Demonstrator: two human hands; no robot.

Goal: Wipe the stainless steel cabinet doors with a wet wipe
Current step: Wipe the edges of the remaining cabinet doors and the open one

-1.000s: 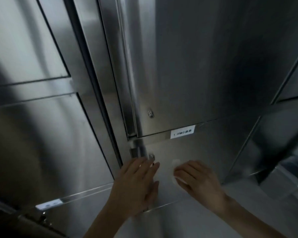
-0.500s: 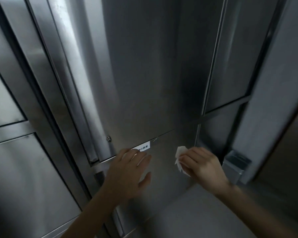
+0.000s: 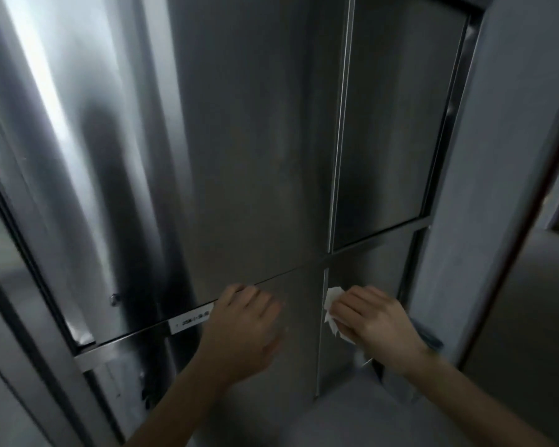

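Down at six o'clock, the left hand (image 3: pixel 242 330) lies flat on the lower middle door (image 3: pixel 300 333). Its fingers are straight, tips up at the seam under the door above. I'd call that a brace, steadying the body and holding the panel shut while the other hand works. Over at five o'clock, the right hand (image 3: pixel 375 321) has its fingers curled down over the white wipe (image 3: pixel 331 309). It bunches the wipe and presses it onto the lower right door (image 3: pixel 368 266), just beside the upright gap between the two doors. The wipe pokes out at the nine o'clock side of the knuckles, so it probably leads toward that edge. A white label (image 3: pixel 191 321) sits at nine o'clock from the left hand. The upper right door (image 3: pixel 394 124) looms at one o'clock, and I can't tell whether it has been wiped.
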